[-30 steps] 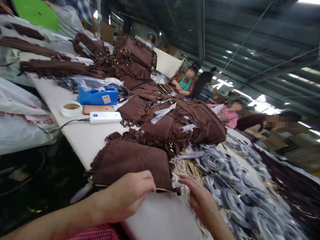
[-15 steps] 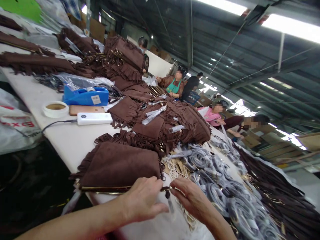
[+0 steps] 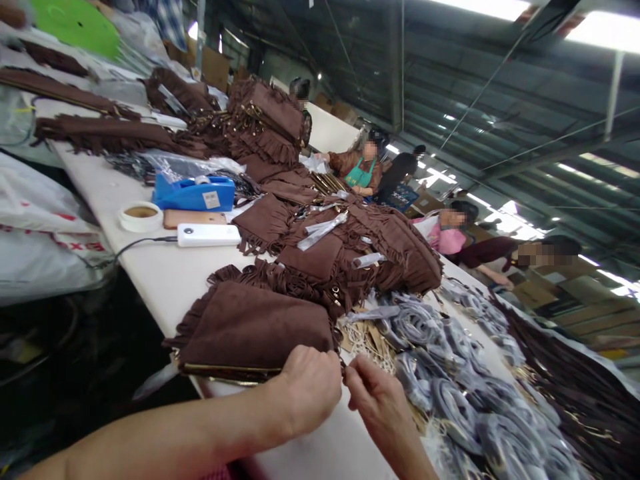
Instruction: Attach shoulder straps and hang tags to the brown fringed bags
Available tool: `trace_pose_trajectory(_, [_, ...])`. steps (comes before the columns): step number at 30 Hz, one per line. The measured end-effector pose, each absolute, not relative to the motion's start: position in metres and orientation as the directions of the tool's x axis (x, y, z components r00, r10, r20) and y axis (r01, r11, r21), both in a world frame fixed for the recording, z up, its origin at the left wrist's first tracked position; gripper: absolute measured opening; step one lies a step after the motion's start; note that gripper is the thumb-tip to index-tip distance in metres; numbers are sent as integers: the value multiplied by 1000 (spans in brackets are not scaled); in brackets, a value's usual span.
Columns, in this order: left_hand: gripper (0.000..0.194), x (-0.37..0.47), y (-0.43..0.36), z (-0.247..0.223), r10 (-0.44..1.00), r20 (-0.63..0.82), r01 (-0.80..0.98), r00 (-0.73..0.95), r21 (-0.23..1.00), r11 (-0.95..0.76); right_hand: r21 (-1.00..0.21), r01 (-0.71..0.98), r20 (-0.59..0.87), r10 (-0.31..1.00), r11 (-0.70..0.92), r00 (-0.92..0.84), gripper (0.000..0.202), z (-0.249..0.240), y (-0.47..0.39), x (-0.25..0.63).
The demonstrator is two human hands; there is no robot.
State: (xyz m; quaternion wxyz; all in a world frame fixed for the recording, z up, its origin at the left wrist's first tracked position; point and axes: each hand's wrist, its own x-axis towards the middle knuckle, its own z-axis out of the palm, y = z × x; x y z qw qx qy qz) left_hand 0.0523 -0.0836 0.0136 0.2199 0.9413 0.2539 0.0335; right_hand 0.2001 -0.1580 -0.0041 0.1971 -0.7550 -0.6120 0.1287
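Note:
A brown fringed suede-like bag [image 3: 255,327] lies on the near table, its gold zipper edge facing me. My left hand [image 3: 313,387] is closed over the right part of that edge, fingers curled in. Close beside it, my right hand [image 3: 375,390] pinches at the bag's right zipper end, thumb against fingers. The small dark piece between the fingertips is mostly hidden. A plastic-wrapped strip [image 3: 156,382] hangs at the bag's left corner.
Behind the bag lies a heap of brown fringed bags [image 3: 345,247]. Wrapped grey coiled straps [image 3: 465,393] and stringed tags [image 3: 370,340] lie to the right. A blue tape dispenser [image 3: 193,193], tape roll [image 3: 141,217] and white power bank [image 3: 209,235] sit left. Co-workers [image 3: 363,170] are beyond.
My left hand has curled from spread fingers into a closed grip at the zipper edge. The right hand stays at the zipper end. The view has shifted slightly, moving the scene right.

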Motion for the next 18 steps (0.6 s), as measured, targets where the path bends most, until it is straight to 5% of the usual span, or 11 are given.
trace_pose_trajectory(5, [25, 50, -51, 22, 311, -253, 380, 916, 793, -476, -371, 922, 304, 923, -111, 234, 35, -2, -160, 187])
trace_pose_trajectory(9, [23, 40, -42, 15, 273, -360, 441, 892, 829, -345, -337, 936, 361, 904, -102, 228, 34, -5, -158, 188])
trace_pose_trajectory(14, [24, 4, -44, 20, 393, -328, 498, 859, 716, -489, -332, 919, 378, 863, -212, 335, 32, -11, -153, 219])
trace_pose_trajectory(18, [26, -48, -46, 32, 563, -272, 625, 781, 340, -703, -310, 913, 365, 853, -266, 372, 29, -14, -149, 237])
